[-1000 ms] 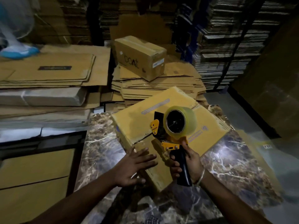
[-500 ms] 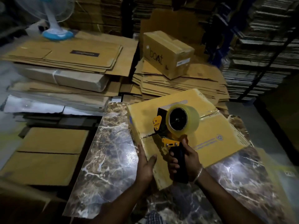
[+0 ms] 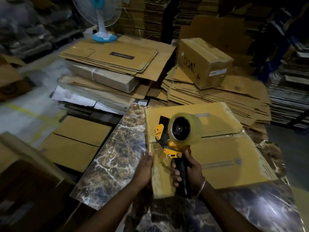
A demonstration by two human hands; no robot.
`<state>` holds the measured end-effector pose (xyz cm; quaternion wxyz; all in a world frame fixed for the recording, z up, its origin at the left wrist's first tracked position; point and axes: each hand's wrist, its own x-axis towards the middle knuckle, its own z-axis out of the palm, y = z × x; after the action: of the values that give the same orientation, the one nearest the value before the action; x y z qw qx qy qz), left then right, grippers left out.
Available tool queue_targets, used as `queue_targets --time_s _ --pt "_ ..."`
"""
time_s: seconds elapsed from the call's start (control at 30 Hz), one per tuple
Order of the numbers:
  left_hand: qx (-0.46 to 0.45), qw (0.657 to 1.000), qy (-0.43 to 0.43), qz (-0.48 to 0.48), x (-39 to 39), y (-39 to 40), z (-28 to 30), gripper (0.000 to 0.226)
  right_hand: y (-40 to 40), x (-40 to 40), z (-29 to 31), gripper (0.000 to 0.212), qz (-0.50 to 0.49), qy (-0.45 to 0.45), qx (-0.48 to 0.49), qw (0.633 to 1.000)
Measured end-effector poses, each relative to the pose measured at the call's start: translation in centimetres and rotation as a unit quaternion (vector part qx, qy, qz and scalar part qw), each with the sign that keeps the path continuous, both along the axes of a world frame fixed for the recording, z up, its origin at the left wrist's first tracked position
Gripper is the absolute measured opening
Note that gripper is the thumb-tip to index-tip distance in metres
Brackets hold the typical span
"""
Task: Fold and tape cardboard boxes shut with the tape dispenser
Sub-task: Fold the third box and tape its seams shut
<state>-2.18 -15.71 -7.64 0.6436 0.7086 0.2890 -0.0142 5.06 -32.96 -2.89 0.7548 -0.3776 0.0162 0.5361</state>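
A flat yellow cardboard box (image 3: 225, 148) lies on the marbled worktop (image 3: 113, 158), its two top flaps meeting in a seam that runs across it from the left edge towards the far right. The right hand (image 3: 189, 171) has its grip closed round the black handle of the tape dispenser (image 3: 175, 139), fingers curled about it, with the dispenser's yellow-and-black head down at the left end of the seam and its clear tape roll (image 3: 184, 129) standing above the box. The left hand (image 3: 145, 168) lies with straight fingers against the box's left side wall, fingertips near the seam's end, holding nothing. Behind the worktop are stacks of flattened cardboard (image 3: 217, 99), a sealed brown box (image 3: 202, 64) (marked "boat" on its side) resting on one stack, and a blue-based fan (image 3: 100, 19) standing farther back on the left.
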Motion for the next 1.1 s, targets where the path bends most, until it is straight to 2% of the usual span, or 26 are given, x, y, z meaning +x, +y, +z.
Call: queue_targets --time_s 0.07,0.13,0.17,0.23,0.33,0.43,0.5,0.63,0.7,0.8,1.0,1.1 --pt "0.131 0.987 -0.026 0.092 0.3 0.1 2.0 0.045 -0.1 0.3 0.1 0.078 0.014 -0.009 -0.004 1.000" --pt "0.167 0.961 -0.102 0.193 0.8 0.3 4.8 0.021 -0.2 0.6 0.3 0.077 0.026 -0.013 -0.003 1.000" --pt "0.131 0.959 -0.116 0.223 1.3 0.5 5.8 0.015 -0.2 0.7 0.5 0.076 0.032 -0.012 0.000 0.999" --pt "-0.022 0.965 -0.093 0.244 2.6 1.0 7.5 0.014 -0.2 1.1 0.6 0.073 0.044 -0.013 0.011 0.999" --pt "-0.232 0.949 0.041 0.209 3.8 1.3 9.8 0.037 -0.3 1.8 0.7 0.070 0.060 -0.020 0.036 0.997" --pt "-0.324 0.927 0.125 0.143 4.4 1.5 10.0 0.065 -0.4 2.3 0.9 0.070 0.067 -0.025 0.040 0.997" --pt "-0.362 0.915 0.129 0.124 4.7 1.4 10.3 0.063 -0.3 2.6 1.1 0.072 0.066 -0.031 0.030 0.997" --pt "-0.403 0.898 0.119 0.130 5.5 0.6 10.9 0.039 -0.3 2.9 1.4 0.073 0.062 -0.036 0.027 0.997" --pt "-0.417 0.893 0.110 0.131 5.9 0.6 10.8 0.037 -0.3 2.9 1.5 0.073 0.060 -0.039 0.030 0.997" --pt "-0.430 0.887 0.102 0.135 6.2 0.7 10.3 0.037 -0.3 3.0 1.9 0.072 0.055 -0.041 0.034 0.997" --pt "-0.377 0.911 0.168 -0.011 6.7 -0.1 8.9 0.063 0.1 3.5 2.5 0.074 0.039 -0.050 0.031 0.997" --pt "-0.395 0.903 0.165 -0.019 6.9 -0.2 8.6 0.059 0.1 4.0 2.6 0.071 0.044 -0.053 0.049 0.996"
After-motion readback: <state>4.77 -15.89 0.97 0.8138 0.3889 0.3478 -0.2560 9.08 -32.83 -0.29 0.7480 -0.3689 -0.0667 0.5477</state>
